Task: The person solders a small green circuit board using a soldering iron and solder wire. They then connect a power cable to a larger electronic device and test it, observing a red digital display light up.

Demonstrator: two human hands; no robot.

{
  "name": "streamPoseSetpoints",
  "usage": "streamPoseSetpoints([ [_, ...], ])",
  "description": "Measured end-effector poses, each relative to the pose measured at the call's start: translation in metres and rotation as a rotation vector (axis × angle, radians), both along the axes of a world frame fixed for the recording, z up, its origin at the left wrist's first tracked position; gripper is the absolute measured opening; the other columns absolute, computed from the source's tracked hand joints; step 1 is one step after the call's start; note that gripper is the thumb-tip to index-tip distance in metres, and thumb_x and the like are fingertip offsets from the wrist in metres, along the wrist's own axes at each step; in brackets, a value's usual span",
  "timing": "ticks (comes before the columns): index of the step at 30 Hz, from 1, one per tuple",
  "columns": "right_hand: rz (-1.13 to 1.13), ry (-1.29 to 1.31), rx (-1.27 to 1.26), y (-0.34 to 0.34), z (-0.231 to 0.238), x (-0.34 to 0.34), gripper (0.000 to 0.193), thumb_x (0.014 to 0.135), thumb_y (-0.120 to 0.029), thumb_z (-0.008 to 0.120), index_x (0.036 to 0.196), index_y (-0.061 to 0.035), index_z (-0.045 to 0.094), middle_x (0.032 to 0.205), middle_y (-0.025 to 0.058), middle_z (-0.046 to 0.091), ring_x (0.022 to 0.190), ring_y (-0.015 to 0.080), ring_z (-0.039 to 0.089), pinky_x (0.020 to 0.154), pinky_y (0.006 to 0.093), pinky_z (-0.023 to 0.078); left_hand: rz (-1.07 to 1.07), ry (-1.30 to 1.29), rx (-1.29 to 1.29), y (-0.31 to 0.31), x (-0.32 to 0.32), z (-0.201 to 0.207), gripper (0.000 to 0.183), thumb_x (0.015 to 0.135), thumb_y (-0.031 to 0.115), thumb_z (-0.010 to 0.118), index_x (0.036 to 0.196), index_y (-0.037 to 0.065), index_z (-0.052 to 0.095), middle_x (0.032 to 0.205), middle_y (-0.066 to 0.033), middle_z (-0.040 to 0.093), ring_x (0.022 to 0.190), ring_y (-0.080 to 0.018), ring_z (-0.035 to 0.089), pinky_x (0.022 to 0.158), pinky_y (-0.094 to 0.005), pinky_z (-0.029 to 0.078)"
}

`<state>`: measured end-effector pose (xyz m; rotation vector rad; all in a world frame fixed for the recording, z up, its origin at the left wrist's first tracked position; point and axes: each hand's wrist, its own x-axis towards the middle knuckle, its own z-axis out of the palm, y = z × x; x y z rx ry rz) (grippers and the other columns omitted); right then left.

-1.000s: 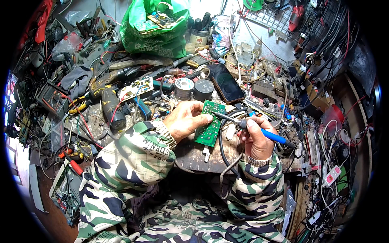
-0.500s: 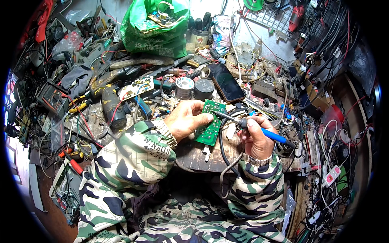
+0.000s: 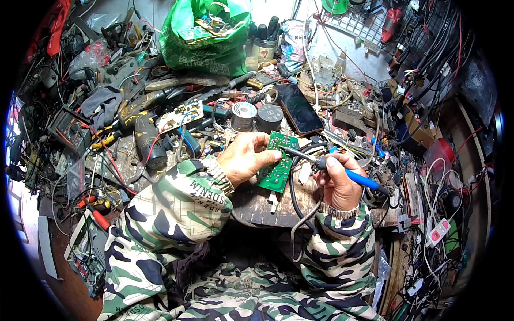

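While the left hand (image 3: 245, 160) pinches a green circuit board (image 3: 276, 176) along its left side, thumb on top and other fingers partly hidden, the right hand (image 3: 341, 183) has its fingers closed pen-style around a blue-handled soldering iron (image 3: 363, 180). The board is over the near edge of a worn wooden desk (image 3: 250, 208). The iron's tip meets its upper half, though contact is too small to confirm. Just beyond sit a solder spool (image 3: 243, 115), a round black container (image 3: 269, 116) and a smartphone (image 3: 301, 109).

The circuit board (image 3: 277, 174) hides some fingers of the left hand (image 3: 243, 160); whether the soldering iron (image 3: 361, 179) touches it is too small to tell; beyond it, the top edge crops the green bag (image 3: 206, 58).
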<state>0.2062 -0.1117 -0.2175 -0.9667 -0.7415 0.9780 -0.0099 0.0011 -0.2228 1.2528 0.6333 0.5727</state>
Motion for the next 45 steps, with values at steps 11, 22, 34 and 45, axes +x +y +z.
streamPoseSetpoints([
  [11, 0.004, 0.011, 0.010, 0.000, -0.003, 0.002, 0.019, 0.093, -0.010, 0.073, 0.102, 0.0049, 0.065, 0.082, 0.0077, 0.068, 0.060, 0.0116, 0.061, 0.054, 0.0240, 0.051, 0.001, 0.009, -0.018, -0.001, 0.000, 0.003, 0.037, 0.097, 0.012, 0.070, 0.128, -0.005, 0.061, 0.115, -0.0079, 0.070, 0.103, -0.0140, 0.065, 0.096, -0.0315, 0.052],
  [22, 0.008, -0.002, -0.005, 0.000, -0.005, 0.003, 0.019, 0.093, -0.012, 0.073, 0.106, 0.0003, 0.066, 0.079, 0.0062, 0.068, 0.059, 0.0144, 0.063, 0.053, 0.0275, 0.052, 0.050, 0.027, 0.097, -0.001, 0.002, -0.002, 0.030, 0.094, 0.018, 0.072, 0.114, -0.004, 0.068, 0.101, -0.0070, 0.072, 0.095, -0.0117, 0.063, 0.088, -0.0311, 0.051],
  [34, -0.007, 0.060, 0.071, -0.001, -0.002, 0.004, 0.019, 0.092, -0.010, 0.071, 0.102, 0.0053, 0.065, 0.084, 0.0111, 0.069, 0.059, 0.0142, 0.061, 0.056, 0.0265, 0.052, 0.060, 0.039, 0.161, 0.002, 0.001, -0.008, 0.030, 0.092, 0.022, 0.073, 0.110, -0.001, 0.070, 0.097, -0.0060, 0.071, 0.093, -0.0118, 0.060, 0.087, -0.0321, 0.049],
  [45, -0.023, -0.012, 0.072, -0.001, -0.003, -0.001, 0.019, 0.092, -0.008, 0.072, 0.102, 0.0064, 0.066, 0.085, 0.0114, 0.070, 0.061, 0.0130, 0.061, 0.057, 0.0257, 0.051, 0.063, 0.072, 0.185, 0.003, 0.001, -0.010, 0.031, 0.092, 0.023, 0.073, 0.113, -0.001, 0.071, 0.097, -0.0065, 0.072, 0.093, -0.0121, 0.062, 0.086, -0.0319, 0.050],
])
